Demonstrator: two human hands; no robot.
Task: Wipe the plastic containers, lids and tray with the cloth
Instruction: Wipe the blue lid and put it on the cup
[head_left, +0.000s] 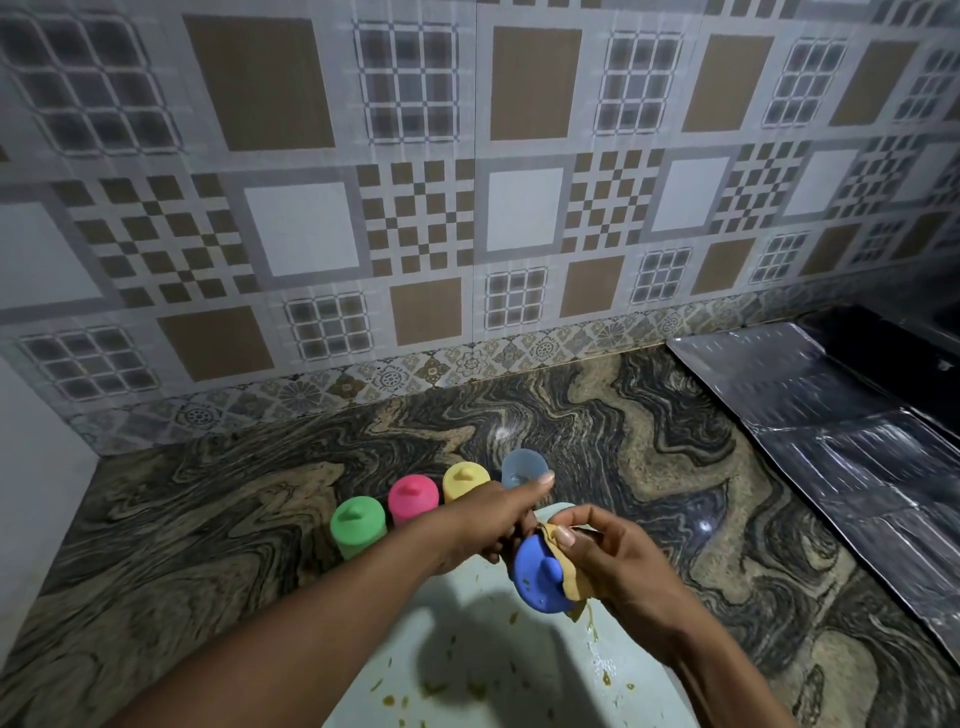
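From my head camera: I hold the blue lid (540, 577) up over the stained tray (467, 649) so crumbs drop there. My left hand (488, 525) is closed around its edge; my right hand (608, 556) pinches the tan cloth (563, 564) against it. The open blue container (522, 467) waits beside the capped yellow container (464, 480).

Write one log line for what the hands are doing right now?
step: wiping blue lid | left hand: holds lid | right hand: presses cloth on lid | tray: stained

Left hand (491, 525) and right hand (613, 558) both clenched, close together.
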